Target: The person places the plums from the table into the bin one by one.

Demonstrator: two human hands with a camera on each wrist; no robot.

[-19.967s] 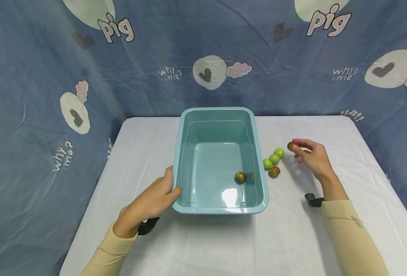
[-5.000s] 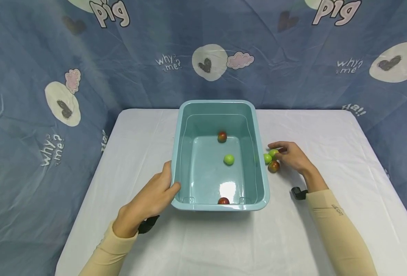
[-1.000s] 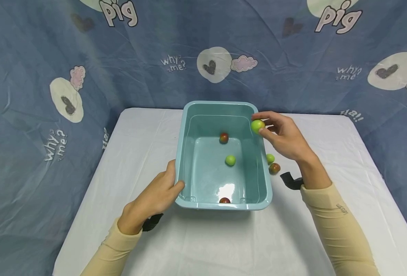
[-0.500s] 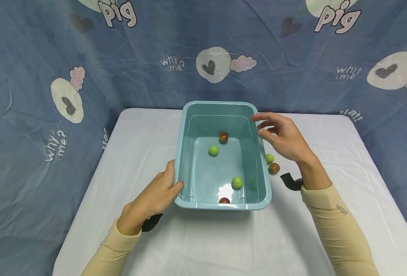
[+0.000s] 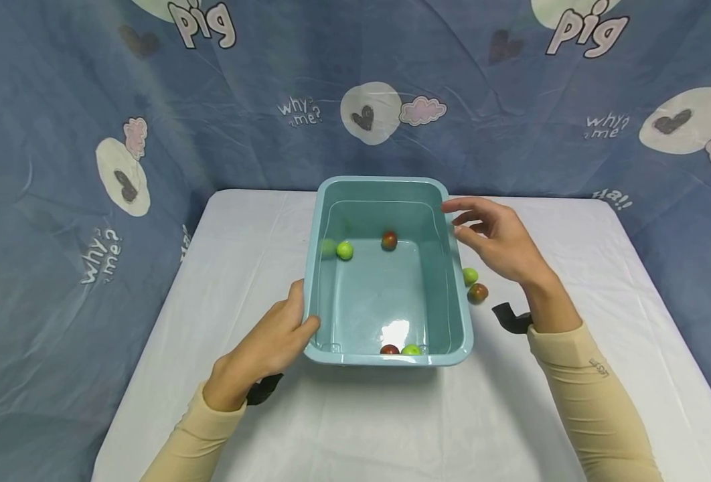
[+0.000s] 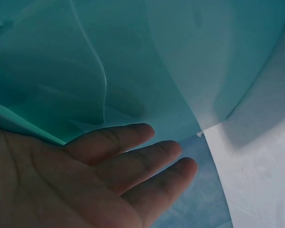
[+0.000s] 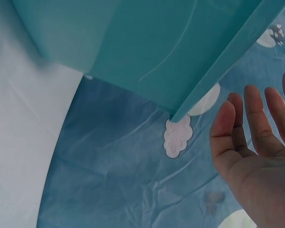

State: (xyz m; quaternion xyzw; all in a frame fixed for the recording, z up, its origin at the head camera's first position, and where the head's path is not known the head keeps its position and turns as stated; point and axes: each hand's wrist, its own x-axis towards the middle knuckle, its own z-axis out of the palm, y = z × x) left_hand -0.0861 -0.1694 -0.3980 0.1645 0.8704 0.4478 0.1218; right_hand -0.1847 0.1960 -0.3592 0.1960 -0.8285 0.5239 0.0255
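Left hand (image 5: pixel 264 348) grips left rim of glossy plastic bin (image 5: pixel 367 359); right hand (image 5: pixel 500 242) relaxed, empty, at right rim. Inside: two green fruits (image 5: pixel 345 251), two red-brown fruits (image 5: pixel 389 241). Green one pinched a second ago now in bin. Outer green fruit (image 5: pixel 470 276), outer red-brown fruit (image 5: pixel 478 293) on white tabletop (image 5: pixel 367 428), just right.

2 beige sleeves (image 5: pixel 596 415), small dark lettering (image 5: pixel 599 367) on the right one; 2 black curved pieces (image 5: pixel 512 318) beside the cuffs (image 5: pixel 553 341).
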